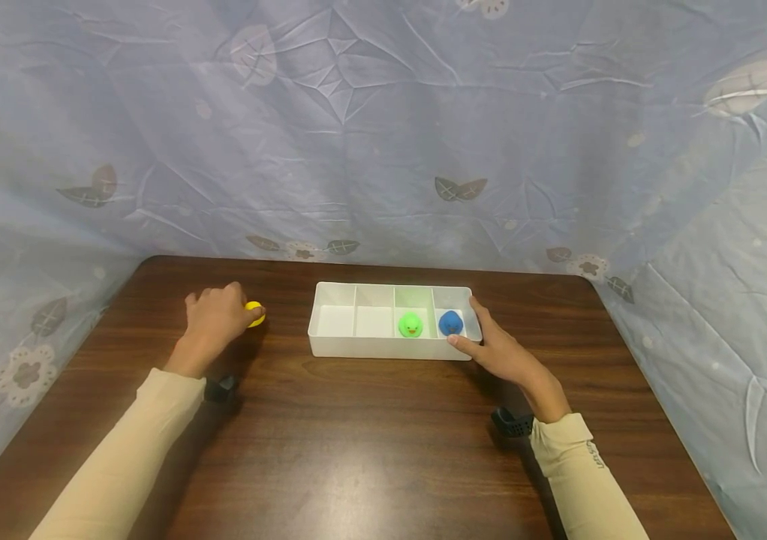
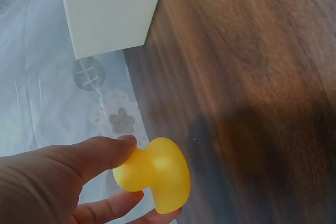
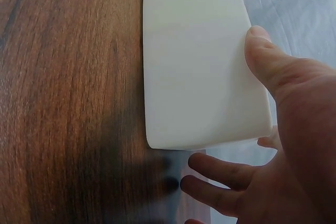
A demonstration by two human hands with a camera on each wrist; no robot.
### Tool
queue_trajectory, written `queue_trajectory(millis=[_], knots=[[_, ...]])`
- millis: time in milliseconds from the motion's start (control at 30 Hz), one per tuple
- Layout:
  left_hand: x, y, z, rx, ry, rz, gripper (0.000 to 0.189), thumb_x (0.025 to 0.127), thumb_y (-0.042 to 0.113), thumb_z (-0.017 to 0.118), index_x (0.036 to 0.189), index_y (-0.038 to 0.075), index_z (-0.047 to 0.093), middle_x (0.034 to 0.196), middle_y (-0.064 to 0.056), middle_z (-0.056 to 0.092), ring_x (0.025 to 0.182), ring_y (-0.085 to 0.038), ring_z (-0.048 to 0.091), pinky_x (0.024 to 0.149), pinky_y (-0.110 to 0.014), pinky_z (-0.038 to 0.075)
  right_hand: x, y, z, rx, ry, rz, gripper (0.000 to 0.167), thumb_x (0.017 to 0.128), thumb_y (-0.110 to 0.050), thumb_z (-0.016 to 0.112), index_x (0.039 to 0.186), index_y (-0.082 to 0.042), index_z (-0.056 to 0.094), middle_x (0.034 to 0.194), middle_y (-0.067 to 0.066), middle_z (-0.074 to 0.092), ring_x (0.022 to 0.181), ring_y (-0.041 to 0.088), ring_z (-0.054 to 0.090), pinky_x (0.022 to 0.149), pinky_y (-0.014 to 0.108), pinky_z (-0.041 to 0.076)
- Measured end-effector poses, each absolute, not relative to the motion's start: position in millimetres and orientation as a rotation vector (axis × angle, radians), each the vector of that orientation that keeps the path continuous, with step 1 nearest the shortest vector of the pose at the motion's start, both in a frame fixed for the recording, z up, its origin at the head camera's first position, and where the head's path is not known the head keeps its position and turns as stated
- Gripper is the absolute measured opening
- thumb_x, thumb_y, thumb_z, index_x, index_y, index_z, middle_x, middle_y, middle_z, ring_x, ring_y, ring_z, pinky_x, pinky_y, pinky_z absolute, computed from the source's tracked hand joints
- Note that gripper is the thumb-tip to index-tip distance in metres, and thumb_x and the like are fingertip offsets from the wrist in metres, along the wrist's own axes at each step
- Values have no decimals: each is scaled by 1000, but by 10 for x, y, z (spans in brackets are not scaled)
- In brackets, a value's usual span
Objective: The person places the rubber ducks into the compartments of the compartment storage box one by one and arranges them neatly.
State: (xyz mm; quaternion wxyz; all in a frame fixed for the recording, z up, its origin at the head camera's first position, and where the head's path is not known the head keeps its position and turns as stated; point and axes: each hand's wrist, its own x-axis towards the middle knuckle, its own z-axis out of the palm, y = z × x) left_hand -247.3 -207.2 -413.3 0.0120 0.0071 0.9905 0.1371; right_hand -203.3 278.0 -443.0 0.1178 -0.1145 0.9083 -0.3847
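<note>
In my left hand (image 1: 217, 318) I pinch a small yellow rubber duck (image 2: 168, 174) between thumb and fingers, over the table's left side. The left wrist view shows the duck on its side, close above the tabletop. My right hand (image 1: 503, 350) grips the right end of a white four-section tray (image 1: 383, 347), thumb on the front rim and index finger reaching to the back corner. The right wrist view has its other fingers spread by the tray's end wall. A blue duck (image 1: 451, 323) sits in the rightmost compartment, a green duck (image 1: 410, 325) in the one beside it.
The brown wooden table (image 1: 356, 435) carries the tray near its back. Patterned pale cloth (image 1: 383, 150) hangs behind the table and along both sides. Each wrist wears a dark strap, such as the right strap (image 1: 512, 423).
</note>
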Motion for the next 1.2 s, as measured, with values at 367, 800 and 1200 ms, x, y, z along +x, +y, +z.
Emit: queue_trajectory(millis=[367, 800, 1200], knots=[[-2480, -2047, -4069, 81, 3027, 470, 46, 102, 40, 72, 115, -3, 63, 104, -23, 76, 104, -49, 69, 108, -73, 39, -2021, 2780, -4426, -349, 2661, -1124, 101, 108, -48, 59, 171, -6, -8, 179, 26, -2, 165, 50, 8, 131, 71, 17], [-2528, -1985, -3937, 169, 3038, 489, 47, 101, 39, 73, 118, -3, 65, 105, -23, 75, 85, -36, 68, 79, -54, 54, -2032, 2788, -4432, -365, 2668, -1137, 101, 107, -48, 60, 171, -5, -6, 179, 25, -1, 165, 51, 9, 130, 71, 17], [-2528, -1775, -3698, 272, 3038, 512, 45, 101, 39, 74, 116, -3, 67, 98, -18, 75, 74, -28, 63, 72, -47, 53, -2034, 2791, -4435, -358, 2654, -1145, 102, 108, -49, 59, 171, -8, -9, 179, 25, -1, 165, 49, 11, 131, 70, 19]])
